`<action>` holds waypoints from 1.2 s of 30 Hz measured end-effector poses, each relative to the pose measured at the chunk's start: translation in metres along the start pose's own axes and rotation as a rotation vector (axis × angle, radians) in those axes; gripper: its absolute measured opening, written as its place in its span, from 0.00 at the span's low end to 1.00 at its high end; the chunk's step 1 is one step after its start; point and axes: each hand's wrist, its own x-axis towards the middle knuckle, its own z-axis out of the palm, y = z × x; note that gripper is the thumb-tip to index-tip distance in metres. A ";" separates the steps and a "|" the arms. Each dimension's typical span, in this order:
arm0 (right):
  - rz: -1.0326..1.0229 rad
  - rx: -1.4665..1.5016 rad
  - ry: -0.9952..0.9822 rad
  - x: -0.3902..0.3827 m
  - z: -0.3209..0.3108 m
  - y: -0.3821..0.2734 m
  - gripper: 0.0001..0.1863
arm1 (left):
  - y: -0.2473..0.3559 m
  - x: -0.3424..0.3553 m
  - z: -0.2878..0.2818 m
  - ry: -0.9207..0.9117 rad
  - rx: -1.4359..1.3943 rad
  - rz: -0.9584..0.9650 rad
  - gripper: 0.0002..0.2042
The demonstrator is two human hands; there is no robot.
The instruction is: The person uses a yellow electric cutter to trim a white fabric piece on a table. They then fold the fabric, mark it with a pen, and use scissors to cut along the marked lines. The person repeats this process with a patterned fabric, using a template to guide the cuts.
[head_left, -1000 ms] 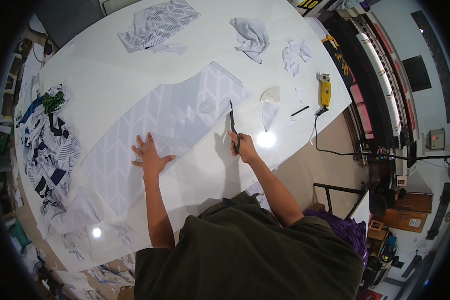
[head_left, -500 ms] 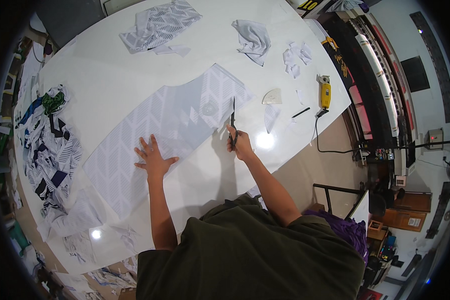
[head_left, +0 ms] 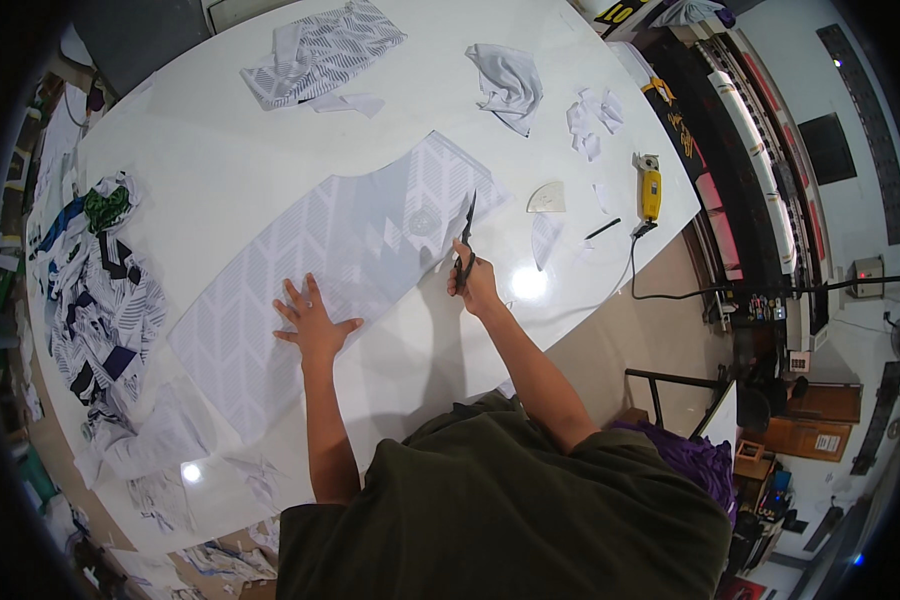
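Observation:
A large pale grey fabric panel (head_left: 280, 265) with a chevron stripe pattern lies flat across the white table (head_left: 200, 200). My left hand (head_left: 317, 322) rests on it with the fingers spread, near the panel's front edge. Held in my right hand (head_left: 478, 283) is a pair of black scissors (head_left: 468, 225). The blades point away from me and lie over the panel's right end. Whether the blades are apart or together is too small to tell. Part of the handles is hidden by my fingers.
Right of the scissors lie a small curved template (head_left: 546, 198), a fabric offcut (head_left: 545, 240), a black pen (head_left: 603, 227) and a yellow corded cutter (head_left: 650, 192). Crumpled fabrics (head_left: 320, 55) sit at the far side. A heap of scraps (head_left: 105, 300) covers the left edge.
My right hand has turned slightly, and the scissors' tips have swung a little to the right over the panel. My left hand stays spread on the fabric.

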 end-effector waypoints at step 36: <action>-0.007 0.159 0.066 0.024 0.037 -0.006 0.26 | 0.004 -0.001 -0.005 -0.012 -0.011 -0.011 0.66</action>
